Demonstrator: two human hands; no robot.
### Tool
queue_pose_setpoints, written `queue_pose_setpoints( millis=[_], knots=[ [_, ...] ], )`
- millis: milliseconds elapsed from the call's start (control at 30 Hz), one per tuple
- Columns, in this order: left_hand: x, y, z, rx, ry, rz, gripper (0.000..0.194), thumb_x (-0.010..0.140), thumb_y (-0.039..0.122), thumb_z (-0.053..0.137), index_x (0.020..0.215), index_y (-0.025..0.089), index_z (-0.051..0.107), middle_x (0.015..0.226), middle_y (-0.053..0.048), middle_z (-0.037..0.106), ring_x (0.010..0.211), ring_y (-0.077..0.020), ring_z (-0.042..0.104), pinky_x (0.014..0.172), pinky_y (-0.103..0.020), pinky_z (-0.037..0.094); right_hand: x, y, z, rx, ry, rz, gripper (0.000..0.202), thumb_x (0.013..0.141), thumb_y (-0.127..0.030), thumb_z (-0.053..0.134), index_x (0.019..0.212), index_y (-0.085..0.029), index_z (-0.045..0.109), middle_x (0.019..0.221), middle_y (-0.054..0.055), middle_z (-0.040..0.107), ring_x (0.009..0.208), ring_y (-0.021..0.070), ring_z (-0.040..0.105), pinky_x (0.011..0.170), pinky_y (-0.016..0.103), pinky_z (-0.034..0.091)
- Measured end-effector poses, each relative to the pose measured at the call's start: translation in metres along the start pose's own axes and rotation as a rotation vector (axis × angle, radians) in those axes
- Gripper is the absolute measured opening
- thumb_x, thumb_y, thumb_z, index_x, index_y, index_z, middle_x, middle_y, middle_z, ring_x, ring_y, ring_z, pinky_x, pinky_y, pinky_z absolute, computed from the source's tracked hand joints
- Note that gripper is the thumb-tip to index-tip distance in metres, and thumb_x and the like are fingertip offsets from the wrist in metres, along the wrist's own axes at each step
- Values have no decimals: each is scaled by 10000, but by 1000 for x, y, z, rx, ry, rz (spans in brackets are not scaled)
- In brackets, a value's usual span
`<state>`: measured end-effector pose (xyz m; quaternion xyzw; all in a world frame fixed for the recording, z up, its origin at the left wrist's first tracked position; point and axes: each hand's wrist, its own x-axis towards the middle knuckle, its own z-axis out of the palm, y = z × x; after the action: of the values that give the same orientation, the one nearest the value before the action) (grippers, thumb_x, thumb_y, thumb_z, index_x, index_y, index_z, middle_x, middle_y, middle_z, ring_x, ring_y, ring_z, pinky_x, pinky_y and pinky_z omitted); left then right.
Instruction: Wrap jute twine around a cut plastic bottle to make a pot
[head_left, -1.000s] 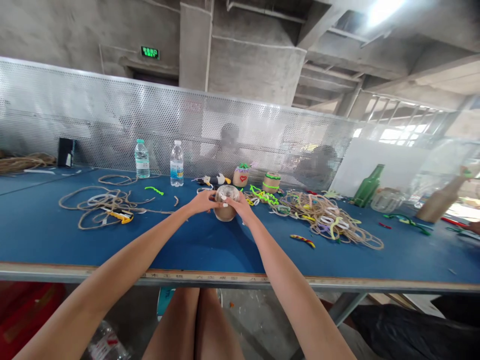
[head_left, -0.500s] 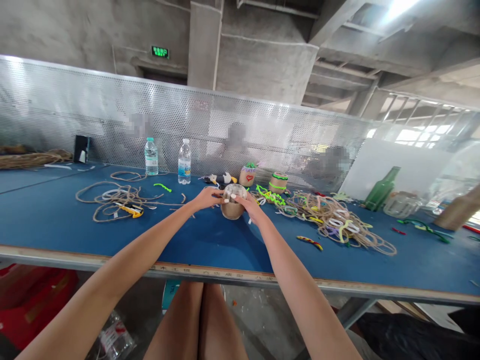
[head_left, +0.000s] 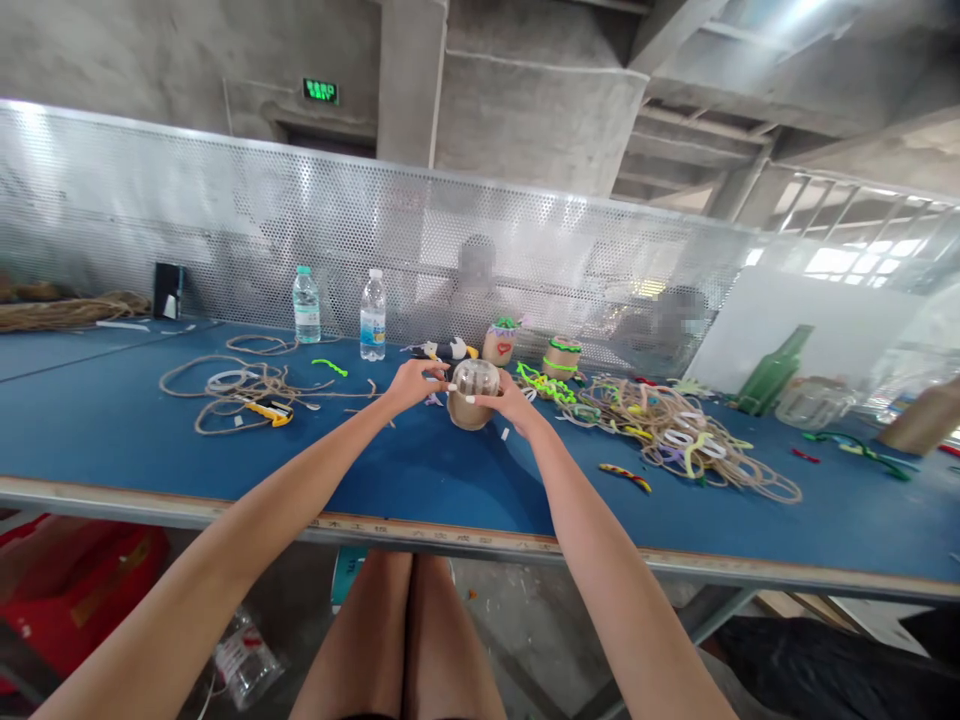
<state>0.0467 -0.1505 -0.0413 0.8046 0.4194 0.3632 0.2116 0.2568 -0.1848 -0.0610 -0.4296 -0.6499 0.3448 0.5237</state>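
Observation:
A glass jar (head_left: pixel 475 380) stands on the blue table in front of me, its lower part wrapped in brown twine and its clear ribbed part uppermost. My right hand (head_left: pixel 516 405) grips its right side, thumb across the front. At the left side, my left hand (head_left: pixel 417 388) has its thumb tip against the jar and its fingers curved behind; their exact contact is partly hidden. Just behind are a twine-wrapped jar with a red heart (head_left: pixel 499 345) and another twine-wrapped jar with green bands (head_left: pixel 561 358).
Loose twine and a yellow utility knife (head_left: pixel 270 411) lie left. Two water bottles (head_left: pixel 373 318) stand toward the perforated metal screen (head_left: pixel 225 230). To the right are a heap of twine (head_left: pixel 675 430), a twisted pipe cleaner (head_left: pixel 625 477), a green bottle (head_left: pixel 776 372) and a clear jar (head_left: pixel 814 402).
The jar has tilted or turned between my hands, and more of its clear ribbed side shows. My left fingers sit more at its edge. The view has shifted slightly.

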Motion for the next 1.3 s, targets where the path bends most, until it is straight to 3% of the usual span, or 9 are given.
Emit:
queue_pose_setpoints(
  millis=[133, 367, 500, 600, 833, 1033, 1200, 1300],
  knots=[
    [0, 0, 1, -8, 20, 8, 254, 914, 294, 595, 1117, 142, 604, 1127, -85, 625, 986, -206, 624, 857, -409, 536, -1, 0, 2, 3, -49, -9, 764, 560, -359, 788, 1248, -220, 484, 1254, 76, 600, 1148, 227, 573, 1002, 385, 438],
    [-2, -5, 8, -71, -3, 20, 224, 913, 294, 597, 1063, 130, 621, 1090, -77, 637, 977, -206, 628, 857, -410, 536, 5, 9, 14, -75, 131, -26, 861, 462, -357, 865, 1227, -195, 504, 1274, 105, 556, 1233, 301, 479, 1082, 477, 325],
    [1, -8, 4, -158, -5, 46, 309, 904, 281, 611, 1177, 140, 577, 1217, -101, 588, 1069, -238, 599, 903, -454, 518, 2, 0, 13, -9, 10, -48, 699, 493, -341, 841, 1132, -221, 585, 1185, 62, 618, 1167, 282, 536, 1040, 436, 387],
    [1, -10, -4, -238, -49, 73, 379, 891, 257, 627, 1245, 156, 540, 1316, -113, 529, 1161, -267, 550, 959, -493, 483, -2, -9, 12, 64, -125, -56, 694, 508, -297, 819, 1159, -249, 584, 1219, 38, 615, 1177, 261, 538, 1035, 414, 403],
    [-7, -3, -1, -385, -297, -12, 420, 888, 230, 634, 1283, 169, 506, 1176, -95, 599, 900, -188, 644, 725, -344, 579, -2, -4, 13, 231, -218, -14, 699, 526, -293, 747, 1192, -263, 537, 1232, 27, 613, 1189, 251, 536, 1040, 419, 407],
    [-7, 6, 9, -441, -255, -157, 231, 933, 305, 569, 1068, 120, 590, 909, -37, 623, 695, -117, 605, 599, -256, 535, 6, -1, 15, 193, -145, 13, 708, 558, -406, 708, 1222, -286, 494, 1207, 23, 609, 1125, 239, 570, 993, 403, 450],
    [3, -1, 22, -539, -147, -332, 280, 951, 386, 521, 983, 117, 594, 816, -16, 605, 617, -96, 567, 561, -238, 505, 33, -6, -14, -32, -78, 111, 740, 587, -421, 772, 1247, -240, 489, 962, 57, 630, 888, 245, 621, 841, 461, 515],
    [10, -6, 29, -599, -127, -405, 283, 947, 394, 524, 984, 120, 587, 771, 0, 580, 565, -83, 526, 524, -221, 473, 41, -18, -29, -115, -79, 79, 634, 608, -399, 782, 1177, -244, 550, 920, 52, 627, 854, 239, 624, 801, 443, 533]
  ],
)
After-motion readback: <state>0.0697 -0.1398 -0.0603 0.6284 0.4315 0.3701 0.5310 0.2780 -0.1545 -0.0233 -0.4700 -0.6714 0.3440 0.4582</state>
